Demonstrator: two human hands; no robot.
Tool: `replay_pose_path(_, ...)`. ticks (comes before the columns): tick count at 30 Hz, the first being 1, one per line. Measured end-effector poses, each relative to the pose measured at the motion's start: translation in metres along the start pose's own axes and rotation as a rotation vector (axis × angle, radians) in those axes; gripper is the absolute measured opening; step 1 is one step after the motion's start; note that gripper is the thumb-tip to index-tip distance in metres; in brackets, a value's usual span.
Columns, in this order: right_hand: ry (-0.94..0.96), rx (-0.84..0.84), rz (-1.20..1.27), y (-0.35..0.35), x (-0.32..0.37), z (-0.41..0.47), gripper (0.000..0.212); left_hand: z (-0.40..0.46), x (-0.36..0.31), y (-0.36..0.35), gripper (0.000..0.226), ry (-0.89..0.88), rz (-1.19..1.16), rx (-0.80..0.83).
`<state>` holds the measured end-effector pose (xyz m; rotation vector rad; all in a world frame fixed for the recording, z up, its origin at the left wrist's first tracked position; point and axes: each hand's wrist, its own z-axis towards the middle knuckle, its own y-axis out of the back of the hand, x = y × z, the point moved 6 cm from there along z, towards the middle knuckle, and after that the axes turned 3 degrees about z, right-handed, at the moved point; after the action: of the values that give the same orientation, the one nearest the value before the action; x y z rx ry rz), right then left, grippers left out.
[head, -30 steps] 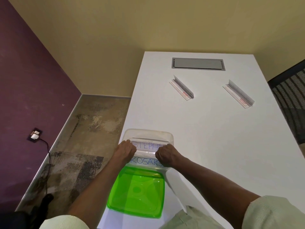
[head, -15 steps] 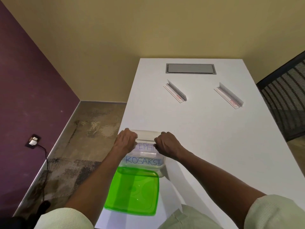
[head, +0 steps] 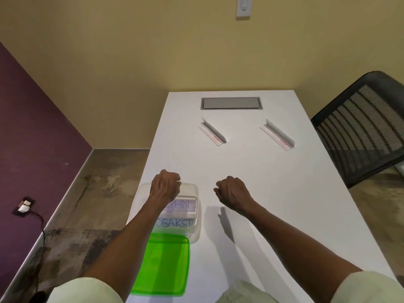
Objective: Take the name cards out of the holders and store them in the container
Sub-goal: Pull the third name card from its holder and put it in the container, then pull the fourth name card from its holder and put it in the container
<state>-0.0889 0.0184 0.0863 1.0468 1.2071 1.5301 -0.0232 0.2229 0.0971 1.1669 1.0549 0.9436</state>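
Inside container [head: 197, 206], name cards [head: 181, 207] lengthwise left-right.

Wide bare strip of desk [head: 262, 182] runs between the hands and the two holders, nothing standing in it. Left holder [head: 211, 134] and right holder [head: 277, 134] sit well apart, open gap between them leading to the grommet [head: 230, 103], which lies flush in the top. Near-left corner is crowded: container [head: 195, 215] with cards [head: 181, 207] inside, lid [head: 161, 265] flat just in front, touching or nearly so. Left hand [head: 165, 188] hovers over the container's far rim, partly covering the opening. Right hand [head: 232, 194] hangs over bare desk beside the container. Chair [head: 360, 125] stands close along the far-right edge.
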Motion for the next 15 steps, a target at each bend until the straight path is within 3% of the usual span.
replay_pose_path(4,-0.046,-0.006,0.011,0.004,-0.034,-0.011,0.048,0.012,-0.033,-0.003,0.02,-0.03,-0.026,-0.006)
replay_pose_path(15,-0.208,0.03,0.097,0.008,-0.135,-0.042,0.032,0.036,-0.121,-0.025,0.019,-0.085,-0.028,0.033)
